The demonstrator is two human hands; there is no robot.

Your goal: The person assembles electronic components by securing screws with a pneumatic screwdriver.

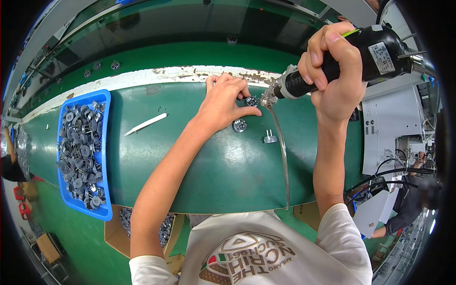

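My right hand (pixel 332 71) grips a black electric screwdriver (pixel 375 52) held sideways, its metal tip (pixel 267 97) pointing left at a small round grey part (pixel 252 100). My left hand (pixel 225 102) rests on the green bench (pixel 190 156) with thumb and fingers pinching that part by the tip. A second round part (pixel 239 125) lies just below the thumb. A small metal two-pronged piece (pixel 270 138) lies to its right. A clear tube (pixel 284 156) hangs down from the screwdriver tip.
A blue tray (pixel 105 156) at the left holds several grey round parts. White tweezers (pixel 145 124) lie between the tray and my left hand. A white machine (pixel 384 128) with cables stands at the right. Another person (pixel 408 204) works at lower right.
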